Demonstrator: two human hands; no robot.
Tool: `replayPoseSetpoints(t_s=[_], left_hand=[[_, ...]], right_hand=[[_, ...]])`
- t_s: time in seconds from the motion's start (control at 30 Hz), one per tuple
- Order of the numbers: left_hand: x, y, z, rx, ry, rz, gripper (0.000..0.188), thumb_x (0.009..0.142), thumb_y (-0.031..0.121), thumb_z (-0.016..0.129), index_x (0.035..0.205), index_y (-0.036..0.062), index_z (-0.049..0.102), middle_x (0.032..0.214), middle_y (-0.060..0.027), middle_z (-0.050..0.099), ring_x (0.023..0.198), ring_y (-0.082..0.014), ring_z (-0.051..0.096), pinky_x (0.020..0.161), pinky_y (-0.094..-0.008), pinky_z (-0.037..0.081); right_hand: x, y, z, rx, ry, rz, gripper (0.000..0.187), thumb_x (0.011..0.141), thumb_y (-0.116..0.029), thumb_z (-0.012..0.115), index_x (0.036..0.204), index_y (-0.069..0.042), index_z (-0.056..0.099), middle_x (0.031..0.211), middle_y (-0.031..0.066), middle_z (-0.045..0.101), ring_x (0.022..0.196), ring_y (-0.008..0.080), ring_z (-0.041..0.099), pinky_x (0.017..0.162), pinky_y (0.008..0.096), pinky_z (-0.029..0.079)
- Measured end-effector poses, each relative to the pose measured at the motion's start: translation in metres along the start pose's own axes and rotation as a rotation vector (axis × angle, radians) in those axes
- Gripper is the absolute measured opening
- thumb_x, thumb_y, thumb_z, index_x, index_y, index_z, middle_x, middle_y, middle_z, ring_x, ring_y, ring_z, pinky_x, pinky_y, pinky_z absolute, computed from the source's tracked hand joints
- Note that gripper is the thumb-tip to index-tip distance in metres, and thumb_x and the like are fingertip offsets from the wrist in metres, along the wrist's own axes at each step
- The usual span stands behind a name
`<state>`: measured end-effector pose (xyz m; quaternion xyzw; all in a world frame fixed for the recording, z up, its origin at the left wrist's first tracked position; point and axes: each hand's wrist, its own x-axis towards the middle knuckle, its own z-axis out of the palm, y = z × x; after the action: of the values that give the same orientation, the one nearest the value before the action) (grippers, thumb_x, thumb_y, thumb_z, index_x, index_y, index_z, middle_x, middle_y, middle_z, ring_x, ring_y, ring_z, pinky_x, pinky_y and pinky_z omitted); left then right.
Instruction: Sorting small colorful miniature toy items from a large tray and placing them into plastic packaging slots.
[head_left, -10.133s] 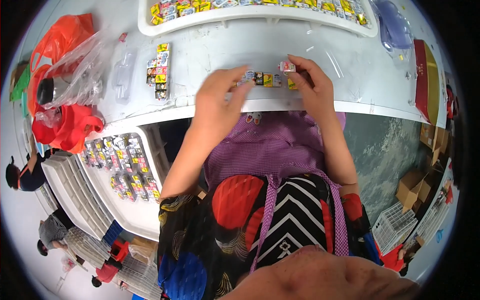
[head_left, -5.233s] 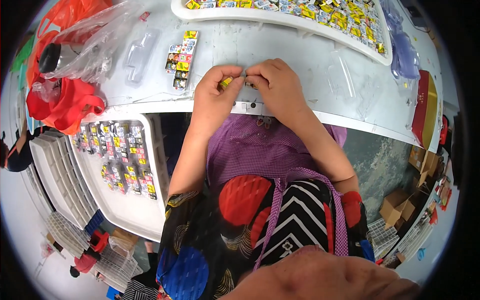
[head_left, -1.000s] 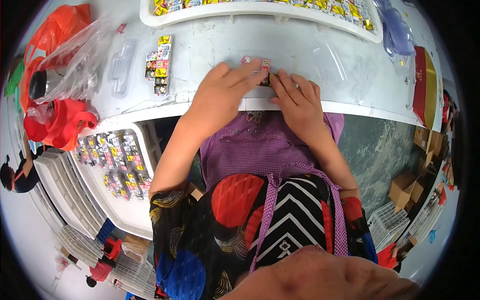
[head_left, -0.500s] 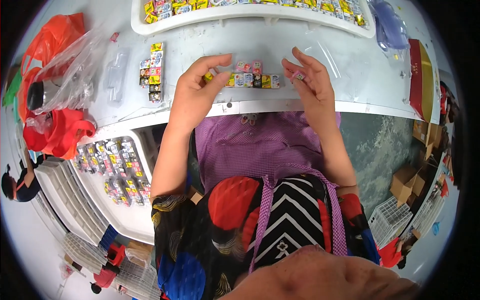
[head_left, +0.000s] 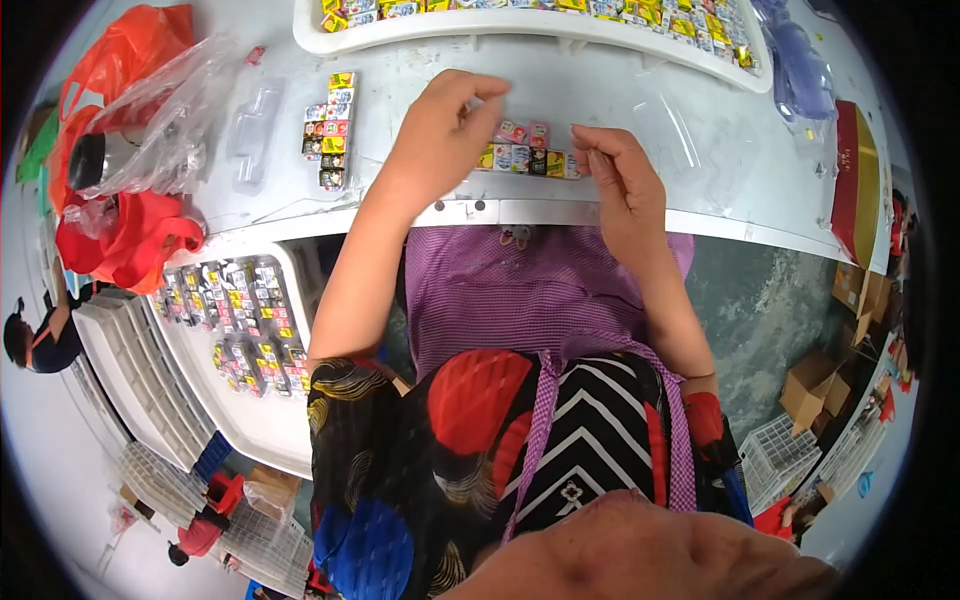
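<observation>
While the left hand (head_left: 440,135) bends over the left end of a short row of small colourful blocks (head_left: 528,158), its fingers curl down so that the grip is hidden and I cannot tell whether it pinches anything. The right hand (head_left: 622,180) sits at the right end of that row, its fingers loosely bent and slightly spread, the fingertips just beside the last block; no block shows between them. The row lies flat on the white bench (head_left: 600,95), close to its near edge, with two pinkish blocks set just behind it. To the left of the row, well apart, a filled strip of the same blocks (head_left: 330,130) lies lengthwise, and an empty clear blister tray (head_left: 252,135) lies just beyond it. Farther left are crumpled clear and red plastic bags (head_left: 130,150). Behind the row, a long white tray (head_left: 560,25) of loose blocks runs along the far side. Below and left of the row, off the bench, a second white tray (head_left: 250,420) carries finished strips.
</observation>
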<state>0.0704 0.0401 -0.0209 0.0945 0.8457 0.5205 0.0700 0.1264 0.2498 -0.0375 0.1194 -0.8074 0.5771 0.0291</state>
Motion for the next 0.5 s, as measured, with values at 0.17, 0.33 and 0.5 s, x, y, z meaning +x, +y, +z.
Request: replayPoseSetpoints(t_s=[0.17,0.33,0.5], left_hand=[[0.000,-0.008,-0.015,-0.505,-0.075,-0.145,0.037,0.088,-0.001,0.050,0.124,0.0050,0.058,0.109,-0.0062,0.063,0.095,-0.0156,0.060,0.087,-0.0266,0.045],[-0.005,0.008,-0.013,-0.601,-0.149,-0.094,0.057,0.086,-0.014,0.044,0.140,0.0038,0.040,0.140,-0.0131,0.046,0.121,-0.0212,0.052,0.099,-0.0300,0.041],[-0.011,0.022,-0.001,-0.506,-0.132,0.111,0.066,0.084,-0.015,0.043,0.145,0.0099,0.033,0.143,-0.0136,0.041,0.127,-0.0230,0.048,0.103,-0.0307,0.040]], right_hand=[[0.012,-0.014,0.004,-0.029,0.007,0.031,0.023,0.091,-0.001,0.053,0.113,-0.003,0.059,0.096,0.0059,0.056,0.085,0.0129,0.054,0.076,0.0248,0.045],[0.029,-0.025,0.018,-0.056,0.007,-0.006,0.023,0.088,-0.003,0.058,0.111,-0.004,0.060,0.095,0.0067,0.055,0.084,0.0137,0.054,0.073,0.0249,0.045],[0.043,-0.031,0.028,0.147,-0.024,0.198,0.018,0.088,-0.006,0.062,0.105,-0.003,0.061,0.090,0.0017,0.061,0.079,0.0069,0.054,0.072,0.0212,0.045]])
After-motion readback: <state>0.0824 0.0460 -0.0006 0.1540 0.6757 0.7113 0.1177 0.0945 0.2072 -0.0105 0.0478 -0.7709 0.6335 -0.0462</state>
